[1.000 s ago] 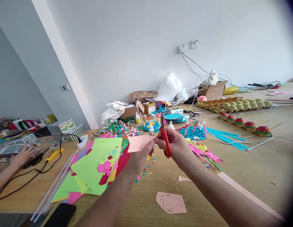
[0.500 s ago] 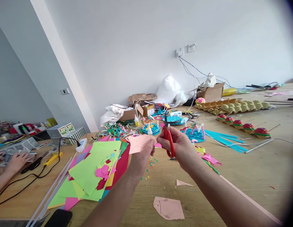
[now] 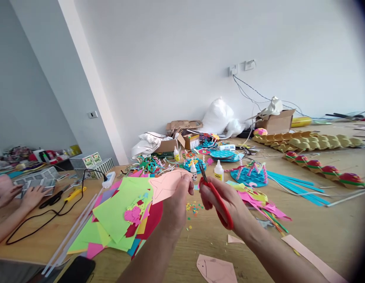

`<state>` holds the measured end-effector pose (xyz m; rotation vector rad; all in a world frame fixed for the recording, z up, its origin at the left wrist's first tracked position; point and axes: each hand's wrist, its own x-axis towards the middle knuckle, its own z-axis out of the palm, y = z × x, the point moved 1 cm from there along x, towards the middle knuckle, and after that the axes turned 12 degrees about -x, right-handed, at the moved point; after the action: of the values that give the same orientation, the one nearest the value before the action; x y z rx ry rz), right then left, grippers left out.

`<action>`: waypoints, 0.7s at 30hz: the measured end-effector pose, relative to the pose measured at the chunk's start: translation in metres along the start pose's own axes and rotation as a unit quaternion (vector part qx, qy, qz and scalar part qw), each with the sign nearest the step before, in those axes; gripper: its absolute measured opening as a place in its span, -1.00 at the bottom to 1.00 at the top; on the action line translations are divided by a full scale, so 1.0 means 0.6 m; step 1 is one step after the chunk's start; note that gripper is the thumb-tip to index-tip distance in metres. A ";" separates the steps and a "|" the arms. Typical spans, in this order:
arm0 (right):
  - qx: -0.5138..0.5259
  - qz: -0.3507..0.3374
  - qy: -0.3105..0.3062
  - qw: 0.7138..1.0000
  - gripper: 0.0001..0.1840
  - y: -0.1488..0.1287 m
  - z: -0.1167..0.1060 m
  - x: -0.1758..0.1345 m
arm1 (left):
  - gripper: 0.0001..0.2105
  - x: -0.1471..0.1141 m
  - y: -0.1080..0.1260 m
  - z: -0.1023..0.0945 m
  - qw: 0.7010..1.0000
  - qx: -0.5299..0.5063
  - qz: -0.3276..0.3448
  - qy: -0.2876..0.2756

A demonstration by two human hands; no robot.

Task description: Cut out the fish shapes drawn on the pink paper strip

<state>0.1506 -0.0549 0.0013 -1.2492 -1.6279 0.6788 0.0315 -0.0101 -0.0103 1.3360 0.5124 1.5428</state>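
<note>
Between the thumb and fingers of my left hand [image 3: 178, 202] is a piece of peach paper [image 3: 164, 186] with a fish outline drawn on it. My right hand [image 3: 223, 202] grips red-handled scissors [image 3: 219, 206], their dark blades pointing up and a little apart from the paper. On the table below lies a second peach paper piece [image 3: 216, 269] with a drawn fish, beside a small peach offcut [image 3: 235, 239]. Tiny coloured paper bits [image 3: 194, 208] are scattered under my hands. Left of my left hand is a stack of coloured paper [image 3: 111, 208] topped with pink cut-outs [image 3: 132, 215].
Glue bottles [image 3: 219, 171] and blue decorated discs [image 3: 248, 175] stand beyond my hands. Egg cartons [image 3: 323, 141] and painted carton strips [image 3: 326, 169] lie at right. A phone [image 3: 77, 270] rests near the front edge. Another person's hands [image 3: 33, 196] work at far left.
The scissors have drawn back from the paper and tilted left, with my right hand lower. The paper's right end now looks rounded. The view has shifted, moving the scene rightward.
</note>
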 end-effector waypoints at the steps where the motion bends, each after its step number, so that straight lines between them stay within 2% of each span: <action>1: -0.019 0.000 -0.013 1.000 -0.61 0.002 0.007 -0.001 | -0.75 0.000 0.005 -0.001 1.000 -0.006 0.001 0.010; 7: -0.071 -0.004 -0.048 0.996 -0.56 0.008 0.027 -0.007 | -0.81 0.001 0.018 -0.002 0.998 -0.065 0.020 0.016; 11: -0.051 0.019 -0.072 0.996 -0.57 0.006 0.023 -0.010 | -0.82 0.002 0.021 0.000 0.996 -0.082 -0.006 0.025; 16: -0.057 0.031 -0.072 0.995 -0.58 0.005 0.017 -0.009 | -0.83 0.003 0.026 0.000 0.995 -0.098 -0.021 0.020; 21: -0.060 0.029 -0.081 0.995 -0.57 0.006 0.010 -0.007 | -0.82 0.007 0.028 -0.006 0.995 -0.098 -0.033 -0.006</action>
<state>0.1471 -0.0570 -0.0056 -1.3607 -1.7932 0.7432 0.0220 -0.0123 0.0043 1.1660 0.3817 1.4893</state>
